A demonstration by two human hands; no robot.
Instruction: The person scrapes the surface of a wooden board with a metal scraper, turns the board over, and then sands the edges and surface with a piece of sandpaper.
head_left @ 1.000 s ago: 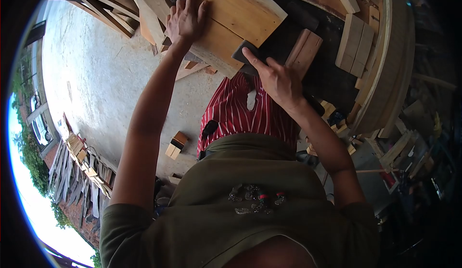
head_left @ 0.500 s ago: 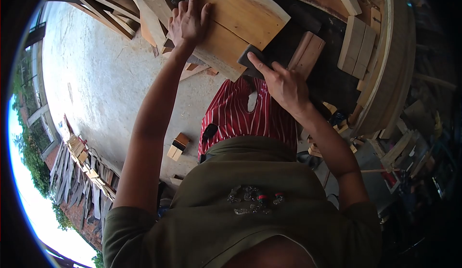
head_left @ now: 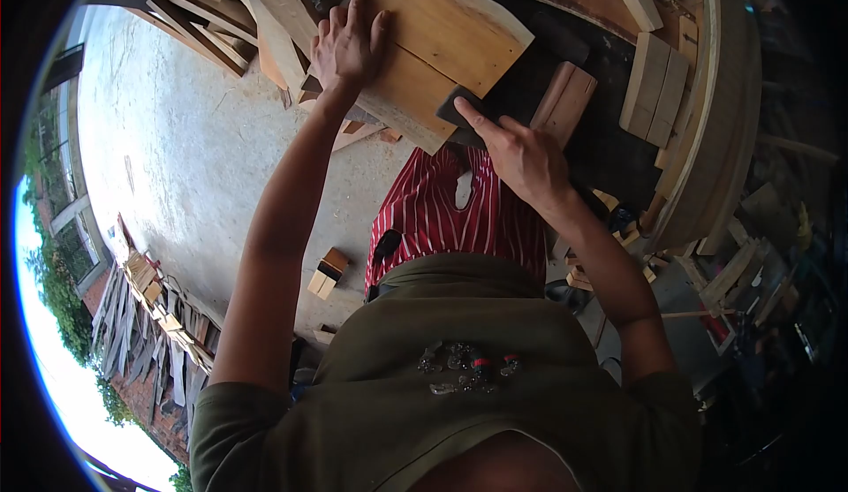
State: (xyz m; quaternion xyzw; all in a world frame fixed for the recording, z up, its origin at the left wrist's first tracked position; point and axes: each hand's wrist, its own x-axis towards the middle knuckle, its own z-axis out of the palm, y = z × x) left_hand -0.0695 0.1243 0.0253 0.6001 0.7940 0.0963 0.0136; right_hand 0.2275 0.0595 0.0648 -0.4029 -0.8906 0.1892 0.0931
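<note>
A wooden panel (head_left: 450, 28), made of joined boards with one wavy edge, lies on the dark bench top at the upper middle. My left hand (head_left: 346, 50) rests flat on its left side, fingers stretched out. In my right hand (head_left: 521, 152) is a dark grey, flat piece that looks like sandpaper (head_left: 452, 110), pressed against the panel's near right corner. The index finger is extended over it; the other fingers are curled and partly hidden.
A reddish wooden block (head_left: 564, 103) lies just right of the panel. Two pale blocks (head_left: 654, 86) stand farther right, beside a long curved timber (head_left: 729, 121). Offcuts lean at upper left above the concrete floor (head_left: 185, 130), where a small block (head_left: 328, 273) lies.
Very little differs. Both hands keep their places on the panel and the sandpaper, with only a slight downward shift of the view's contents.
</note>
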